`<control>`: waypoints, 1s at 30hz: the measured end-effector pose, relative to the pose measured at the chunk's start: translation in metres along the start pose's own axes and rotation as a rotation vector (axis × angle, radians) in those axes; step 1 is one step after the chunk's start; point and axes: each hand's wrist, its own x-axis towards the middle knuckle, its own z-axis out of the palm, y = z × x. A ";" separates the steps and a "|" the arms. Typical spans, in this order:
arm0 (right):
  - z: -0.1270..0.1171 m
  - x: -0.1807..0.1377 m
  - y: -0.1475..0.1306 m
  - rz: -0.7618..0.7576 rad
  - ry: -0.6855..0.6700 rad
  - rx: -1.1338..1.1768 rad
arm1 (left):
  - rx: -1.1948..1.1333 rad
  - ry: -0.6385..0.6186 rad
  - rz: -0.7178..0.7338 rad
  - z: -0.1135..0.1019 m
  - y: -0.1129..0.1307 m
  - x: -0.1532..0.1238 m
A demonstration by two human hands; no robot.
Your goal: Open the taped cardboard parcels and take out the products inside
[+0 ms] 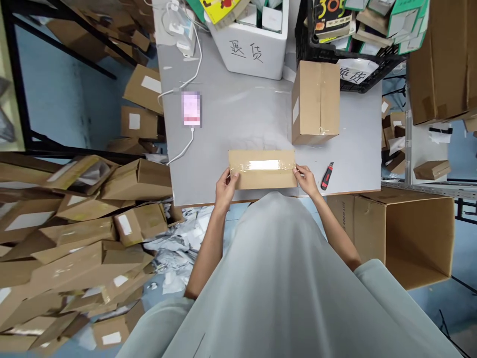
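A flat cardboard box (261,180), sealed with clear tape and bearing a white label, is held at the front edge of the grey table. My left hand (225,188) grips its left end, thumb on top. At the opposite end, my right hand (306,180) has its fingers closed on the right edge. To the right of that hand lies a red and black box cutter (327,176). Behind it stands a taller taped cardboard box (313,102) with a white label on its side.
A white foam bin (253,54) and a black crate (361,82) with books stand at the table's back. A phone (192,108) with a white cable lies left. Cardboard boxes (74,258) are heaped on the left floor; a large open carton (417,238) stands right.
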 end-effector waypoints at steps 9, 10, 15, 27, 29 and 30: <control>-0.004 -0.016 0.020 0.190 -0.025 0.185 | -0.061 0.051 -0.148 -0.015 -0.041 -0.013; -0.004 -0.020 0.023 0.197 -0.055 0.186 | -0.070 0.027 -0.160 -0.015 -0.045 -0.015; 0.005 -0.035 0.020 0.119 -0.185 0.137 | -0.110 -0.046 -0.158 -0.014 -0.050 -0.019; 0.007 0.004 -0.014 -0.013 -0.043 -0.175 | -0.015 0.068 -0.082 -0.027 -0.039 0.014; 0.014 0.014 -0.006 0.005 -0.048 -0.169 | -0.040 0.069 -0.109 -0.023 -0.046 0.016; 0.017 0.017 -0.001 0.017 -0.043 -0.149 | -0.056 0.067 -0.117 -0.022 -0.050 0.016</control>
